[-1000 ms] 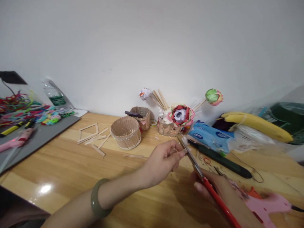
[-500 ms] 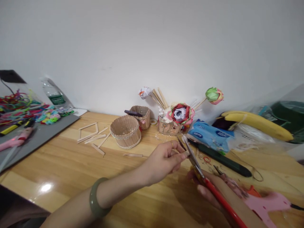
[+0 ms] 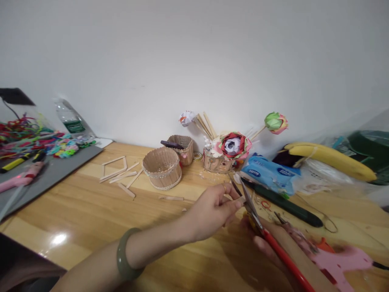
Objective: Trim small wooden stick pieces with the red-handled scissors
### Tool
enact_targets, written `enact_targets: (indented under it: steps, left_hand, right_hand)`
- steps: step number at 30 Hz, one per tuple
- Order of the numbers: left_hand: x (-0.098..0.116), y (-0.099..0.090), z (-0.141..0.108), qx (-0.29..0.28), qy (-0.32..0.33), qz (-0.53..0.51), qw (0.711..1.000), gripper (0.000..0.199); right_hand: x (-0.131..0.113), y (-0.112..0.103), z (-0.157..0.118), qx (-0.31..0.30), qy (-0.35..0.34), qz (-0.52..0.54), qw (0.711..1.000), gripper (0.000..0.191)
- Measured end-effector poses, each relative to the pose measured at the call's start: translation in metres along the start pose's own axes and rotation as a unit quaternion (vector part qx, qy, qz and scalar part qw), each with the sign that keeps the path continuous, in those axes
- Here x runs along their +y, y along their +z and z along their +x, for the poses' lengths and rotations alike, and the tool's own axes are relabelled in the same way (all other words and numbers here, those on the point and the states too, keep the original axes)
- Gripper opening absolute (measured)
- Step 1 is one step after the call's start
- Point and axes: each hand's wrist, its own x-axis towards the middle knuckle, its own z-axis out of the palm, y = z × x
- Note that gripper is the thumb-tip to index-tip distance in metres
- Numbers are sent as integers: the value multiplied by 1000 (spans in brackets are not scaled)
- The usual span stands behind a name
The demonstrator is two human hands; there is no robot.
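Observation:
My left hand [image 3: 212, 211] pinches a short end of wooden craft stick [image 3: 242, 199] between thumb and fingers; most of that piece is hidden. Red-handled scissors [image 3: 273, 243] lie in the grip of my right hand [image 3: 263, 247], their blades parted around the stick end close to my left fingertips. Beyond my left hand stands a round basket made of craft sticks [image 3: 162, 178] with a pale trim. A loose craft stick [image 3: 172, 198] lies on the table in front of it, and a tiny chip [image 3: 184, 210] rests near my left forearm.
Several craft sticks [image 3: 121, 177] lie left of the basket. Behind are a second basket with a phone [image 3: 172, 144] and a pot of paper flowers [image 3: 219, 164]. On the right are a blue wipes pack [image 3: 270, 170], a banana [image 3: 331, 160] and a pink glue gun [image 3: 340, 259].
My left hand has shifted slightly right and down, with the stick end now deeper between the scissor blades. The tiny chip now shows beside my forearm. The view has moved a little.

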Motion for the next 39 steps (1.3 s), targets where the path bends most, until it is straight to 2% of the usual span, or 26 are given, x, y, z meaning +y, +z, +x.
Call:
enact_targets:
  steps: [6, 14, 21, 25, 30, 34, 39]
  left_hand:
    - [-2, 5, -2, 26, 8, -31, 999, 15]
    - [-4, 7, -3, 36, 8, -43, 998, 14]
    - [-9, 6, -1, 35, 18, -44, 998, 13]
    - [-10, 6, -1, 35, 15, -39, 998, 13]
    - [-11, 5, 0, 40, 14, -34, 998, 14]
    - [-9, 3, 1, 47, 10, -33, 998, 14]
    - [-7, 4, 1, 40, 1, -25, 999, 19]
  right_hand:
    - [-4, 0, 1, -14, 3, -57, 998, 23]
    - [-4, 6, 7, 3, 18, -95, 995, 36]
    - [-5, 1, 1, 1, 19, -127, 992, 27]
    - [-4, -1, -2, 0, 14, -126, 992, 22]
    - [-2, -3, 1, 0, 6, -122, 992, 25]
    - [-1, -3, 1, 11, 0, -97, 995, 23]
    - [-1, 0, 0, -7, 10, -34, 999, 23]
